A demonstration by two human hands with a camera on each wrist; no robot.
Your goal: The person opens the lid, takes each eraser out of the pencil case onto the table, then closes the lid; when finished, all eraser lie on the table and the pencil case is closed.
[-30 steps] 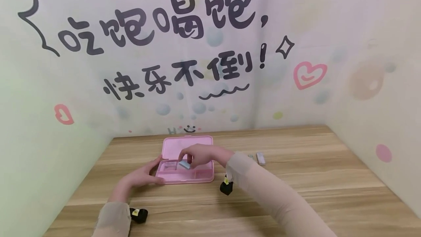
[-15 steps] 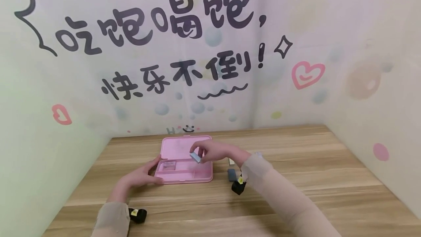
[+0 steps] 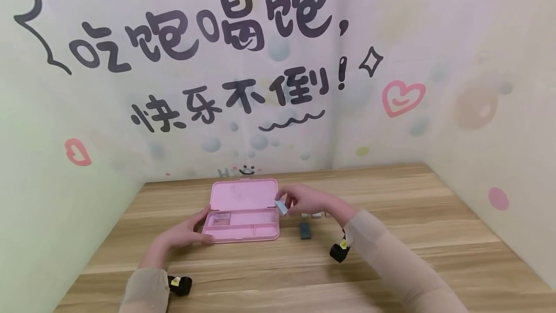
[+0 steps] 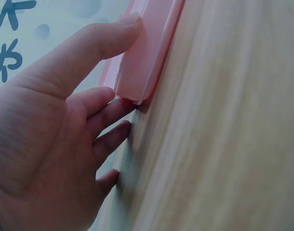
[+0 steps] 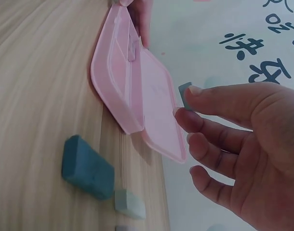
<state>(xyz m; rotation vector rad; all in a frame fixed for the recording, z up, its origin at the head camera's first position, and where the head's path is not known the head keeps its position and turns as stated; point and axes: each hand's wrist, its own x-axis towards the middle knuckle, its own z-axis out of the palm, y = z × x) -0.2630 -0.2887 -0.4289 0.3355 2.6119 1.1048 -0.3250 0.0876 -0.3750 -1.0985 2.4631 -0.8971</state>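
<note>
A pink pencil case point(image 3: 244, 194) lies open on the table, its lid tipped back. My left hand point(image 3: 187, 233) holds the left end, thumb at the front corner and fingers behind. In the left wrist view the thumb presses on the case's pink wall point(image 4: 147, 62). Just right of the case, my right hand point(image 3: 310, 199) pinches a light blue eraser point(image 3: 281, 207) between thumb and index finger, raised above the table. A small, partly see-through rectangular piece point(image 3: 221, 219) sits in the upper left compartment. The right wrist view shows the eraser point(image 5: 184, 96) edge-on.
A dark blue eraser point(image 3: 305, 231) lies on the wooden table point(image 3: 260, 274) right of the case. Behind it, partly under the right hand, are several small pale blocks point(image 3: 316, 215). A printed wall sheet point(image 3: 173, 76) closes off the back of the table.
My right hand has moved right with the light blue eraser, from over the case's compartments to beyond its right edge. The dark blue eraser has come into view. My left hand stays put.
</note>
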